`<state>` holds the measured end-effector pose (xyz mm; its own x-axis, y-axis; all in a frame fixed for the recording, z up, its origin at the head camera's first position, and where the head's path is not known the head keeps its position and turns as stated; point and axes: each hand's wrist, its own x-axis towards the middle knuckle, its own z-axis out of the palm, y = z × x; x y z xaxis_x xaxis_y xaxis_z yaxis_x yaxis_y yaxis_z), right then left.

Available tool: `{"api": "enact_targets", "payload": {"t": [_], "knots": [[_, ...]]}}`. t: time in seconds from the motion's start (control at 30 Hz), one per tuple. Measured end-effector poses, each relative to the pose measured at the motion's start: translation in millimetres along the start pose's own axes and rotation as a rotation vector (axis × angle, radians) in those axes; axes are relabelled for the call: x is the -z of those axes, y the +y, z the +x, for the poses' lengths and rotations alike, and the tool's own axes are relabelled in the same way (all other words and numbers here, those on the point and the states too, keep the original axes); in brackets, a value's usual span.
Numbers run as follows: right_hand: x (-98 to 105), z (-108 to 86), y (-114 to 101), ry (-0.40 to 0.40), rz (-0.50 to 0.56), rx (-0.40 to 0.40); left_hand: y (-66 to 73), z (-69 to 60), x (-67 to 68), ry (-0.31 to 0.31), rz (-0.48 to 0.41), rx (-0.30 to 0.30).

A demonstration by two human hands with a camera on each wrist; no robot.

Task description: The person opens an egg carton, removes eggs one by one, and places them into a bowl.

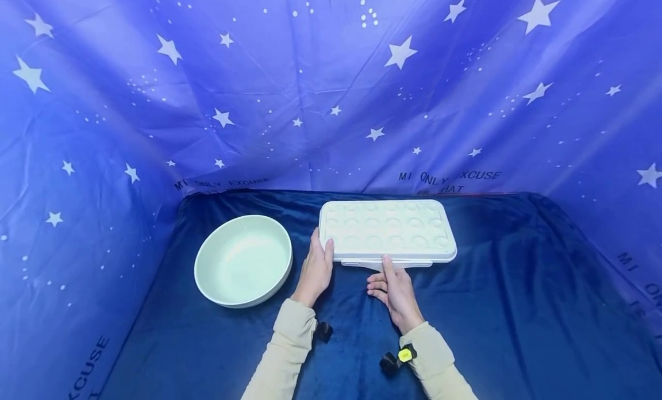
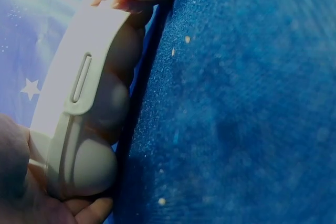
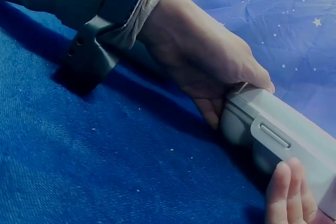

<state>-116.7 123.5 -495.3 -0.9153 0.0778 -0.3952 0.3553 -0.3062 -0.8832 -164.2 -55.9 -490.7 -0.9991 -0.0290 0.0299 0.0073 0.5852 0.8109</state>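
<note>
Two contacts: left hand (image 1: pixel 314 270) grips one end of the white box (image 1: pixel 388 227), near the bowl (image 1: pixel 243 262); right hand (image 1: pixel 397 291), fingers extended, touches its front flap (image 2: pixel 97 51). Brace the box before working the flap.

Left hand (image 1: pixel 314 273), right hand (image 1: pixel 399 293) at white box (image 1: pixel 388 230)

Before me lies a white, rectangular lidded box (image 1: pixel 385 230), long side toward me, rows of round bumps across its top, slotted flap (image 2: pixel 102 45) along the front.
</note>
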Motion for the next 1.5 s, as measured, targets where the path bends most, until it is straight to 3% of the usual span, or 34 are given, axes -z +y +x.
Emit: {"api": "enact_targets", "payload": {"t": [0.43, 0.7, 0.97, 1.2, 1.4, 1.5], "knots": [[8.8, -1.2, 1.0, -0.057, 0.104, -0.051, -1.9, -1.1, -2.1, -0.013, 0.008, -0.028], [7.9, -1.9, -1.4, -0.075, 0.124, -0.021, -3.8, 1.2, -4.5, 0.010, 0.006, -0.077], [8.4, -5.3, 3.9, -0.072, 0.055, -0.025, -9.9, 1.2, -3.2, 0.004, -0.098, -0.002], [6.0, -15.5, -9.3, -0.062, -0.039, 0.045, -8.0, 3.6, 3.3, 0.080, -0.204, 0.086], [1.8, -20.2, -34.5, -0.118, -0.026, 0.078, -8.4, 4.6, 1.9, 0.194, -0.154, 0.056], [-0.3, -18.8, -48.1, -0.157, -0.004, 0.108, -10.5, 5.7, -0.6, 0.217, -0.153, 0.019]]}}
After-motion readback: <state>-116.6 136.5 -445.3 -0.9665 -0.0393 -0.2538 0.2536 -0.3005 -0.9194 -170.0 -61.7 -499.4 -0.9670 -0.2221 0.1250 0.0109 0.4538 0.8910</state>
